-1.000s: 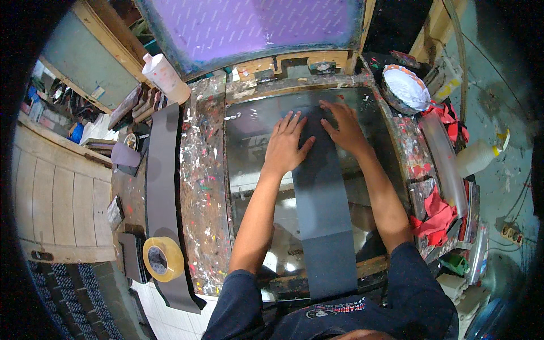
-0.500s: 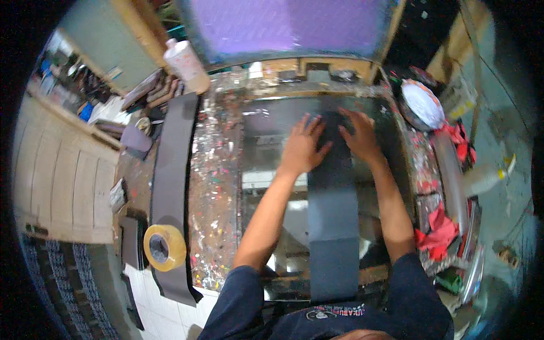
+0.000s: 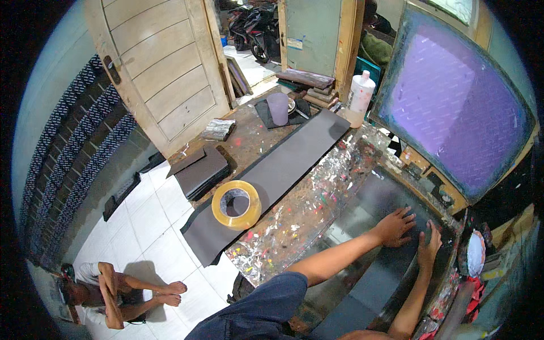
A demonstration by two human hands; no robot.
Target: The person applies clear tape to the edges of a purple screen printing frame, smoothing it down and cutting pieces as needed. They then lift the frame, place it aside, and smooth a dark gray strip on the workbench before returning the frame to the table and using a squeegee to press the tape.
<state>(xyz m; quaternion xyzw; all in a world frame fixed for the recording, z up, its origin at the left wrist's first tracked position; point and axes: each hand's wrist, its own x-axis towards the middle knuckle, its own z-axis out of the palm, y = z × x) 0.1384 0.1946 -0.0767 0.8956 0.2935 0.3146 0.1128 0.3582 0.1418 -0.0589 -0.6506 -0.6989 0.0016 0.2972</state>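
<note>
A long dark strip of sheet material [image 3: 352, 303] lies lengthwise on a glossy black panel [image 3: 334, 229] set in the worktable. My left hand [image 3: 395, 228] rests flat toward the strip's far end, fingers spread. Beside it, my right hand [image 3: 430, 245] touches the far end near the strip's right edge, its fingers stretched out. Neither hand grasps anything. A second dark strip stack [image 3: 283, 164] lies to the left on the table, and a roll of clear yellowish tape [image 3: 236, 205] sits on its near end.
A purple screen frame [image 3: 453, 96] stands raised at the far right. Left on the paint-spattered table [image 3: 266, 258] are a white bottle [image 3: 360, 93], a purple cup [image 3: 277, 109] and dark folded pieces [image 3: 202, 173]. A person [image 3: 116, 292] sits on the floor; another is partly visible behind the frame.
My view has swung to the left, bringing the door and the seated person into sight. Both hands stay on the far part of the strip, still with fingers extended.
</note>
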